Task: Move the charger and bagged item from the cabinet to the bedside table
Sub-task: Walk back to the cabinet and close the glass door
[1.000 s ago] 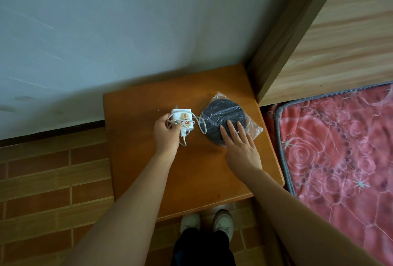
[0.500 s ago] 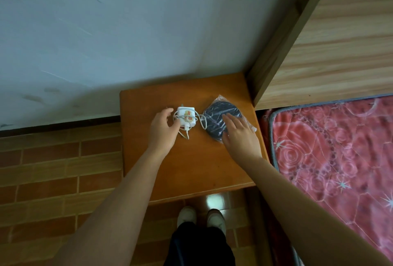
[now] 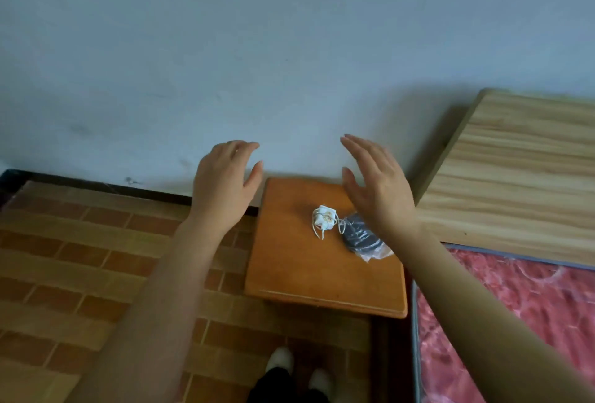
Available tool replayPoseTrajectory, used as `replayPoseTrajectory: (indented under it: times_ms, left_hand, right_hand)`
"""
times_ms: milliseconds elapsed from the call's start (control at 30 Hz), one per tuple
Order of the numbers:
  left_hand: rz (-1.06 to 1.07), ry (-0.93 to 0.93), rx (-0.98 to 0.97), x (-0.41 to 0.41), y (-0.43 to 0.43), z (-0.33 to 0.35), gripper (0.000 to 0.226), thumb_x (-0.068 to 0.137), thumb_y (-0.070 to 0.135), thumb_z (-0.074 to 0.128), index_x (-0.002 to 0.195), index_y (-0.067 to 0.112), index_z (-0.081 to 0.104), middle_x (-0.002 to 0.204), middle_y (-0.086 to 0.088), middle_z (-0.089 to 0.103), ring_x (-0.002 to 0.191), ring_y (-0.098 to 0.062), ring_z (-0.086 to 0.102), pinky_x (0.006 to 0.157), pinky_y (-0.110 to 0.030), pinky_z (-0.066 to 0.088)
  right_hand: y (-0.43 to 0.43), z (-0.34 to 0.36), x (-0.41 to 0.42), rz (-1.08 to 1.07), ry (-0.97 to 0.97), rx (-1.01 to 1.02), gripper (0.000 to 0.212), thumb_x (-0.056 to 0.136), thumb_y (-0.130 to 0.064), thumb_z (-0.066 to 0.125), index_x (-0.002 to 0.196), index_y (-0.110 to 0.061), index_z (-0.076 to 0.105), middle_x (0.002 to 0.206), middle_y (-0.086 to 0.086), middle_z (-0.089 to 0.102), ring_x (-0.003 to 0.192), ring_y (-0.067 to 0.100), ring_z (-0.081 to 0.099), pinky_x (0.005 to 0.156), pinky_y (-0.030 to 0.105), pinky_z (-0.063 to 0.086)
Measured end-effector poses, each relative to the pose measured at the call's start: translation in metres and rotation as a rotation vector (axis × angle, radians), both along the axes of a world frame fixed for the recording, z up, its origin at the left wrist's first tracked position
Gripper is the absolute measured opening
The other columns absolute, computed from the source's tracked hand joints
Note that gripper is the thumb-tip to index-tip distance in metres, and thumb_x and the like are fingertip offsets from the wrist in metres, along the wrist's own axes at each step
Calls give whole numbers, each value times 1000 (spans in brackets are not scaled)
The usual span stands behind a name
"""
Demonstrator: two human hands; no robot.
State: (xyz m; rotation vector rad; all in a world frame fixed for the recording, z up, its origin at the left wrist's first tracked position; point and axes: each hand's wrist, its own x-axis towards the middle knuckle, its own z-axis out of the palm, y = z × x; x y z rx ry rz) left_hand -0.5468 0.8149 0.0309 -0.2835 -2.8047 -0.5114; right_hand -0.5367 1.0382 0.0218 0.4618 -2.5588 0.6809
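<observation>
A: Where's the charger point(image 3: 324, 216)?
B: On the desk point(image 3: 299, 277), below and between both sets of fingers, touching neither.
A: And the bag point(image 3: 362, 237)?
B: Just right of the charger, partly hidden under the right hand point(image 3: 376, 187).
A: The fingers?
B: Both released, spread, holding nothing; the left hand point(image 3: 225, 183) hangs off the desk's left edge.

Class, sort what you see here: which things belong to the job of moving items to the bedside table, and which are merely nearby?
Part of the job:
charger
bagged item
bedside table
left hand
right hand

Merely nearby:
mattress
headboard
shoes
</observation>
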Motion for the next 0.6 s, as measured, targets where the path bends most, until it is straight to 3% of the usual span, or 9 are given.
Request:
replayPoseTrajectory:
  times_ms: [300, 600]
  left_hand:
    - [376, 81, -222, 123, -110, 68, 36, 92, 30, 45, 121, 10, 53, 123, -13, 59, 116, -31, 50, 96, -47, 38]
    - [820, 12, -255, 262, -209, 82, 37, 91, 32, 46, 122, 14, 53, 123, -10, 58, 117, -29, 48, 99, -47, 34]
  right_hand:
    - [-106, 70, 27, 443, 91, 177, 42, 89, -29, 41, 124, -8, 52, 125, 11, 58, 116, 30, 52, 97, 42, 41]
    - [-254, 96, 75, 819, 127, 293, 45, 87, -33, 35, 121, -9, 54, 122, 11, 60, 114, 30, 55, 94, 43, 43]
